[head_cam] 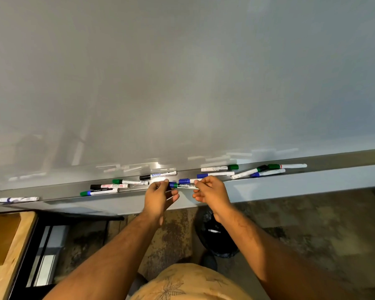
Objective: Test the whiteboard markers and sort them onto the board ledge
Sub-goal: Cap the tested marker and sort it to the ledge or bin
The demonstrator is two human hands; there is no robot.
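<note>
The nearest thing in view is the person's patterned shirt [191,284], with both forearms reaching forward and up over a mottled floor [301,215]. A wooden tabletop [7,252] shows at the lower left, and a dark bin [217,237] stands below the right forearm.

The left hand [159,194] pinches the blue-capped end of the held marker [183,185] between thumb and fingertips. The right hand [210,191] pinches the other end of the same barrel, fingers curled. The held marker lies level, just in front of the board ledge [59,194]. Judged step: uncapping for a test stroke.

Beyond the hands, the loose markers [220,168] lie scattered along the ledge at mixed angles, several overlapping at the right. One white marker [18,199] lies well apart at the far left. Behind them rises the whiteboard [182,72], with no strokes visible.

Possible faults:
- A sudden cap release may jerk a hand into the nearest markers, rolling them off the ledge toward the floor or bin.
- A light fingertip pinch may let the cap drop.
- With no visible grouping, tested and untested markers may get mixed.
</note>
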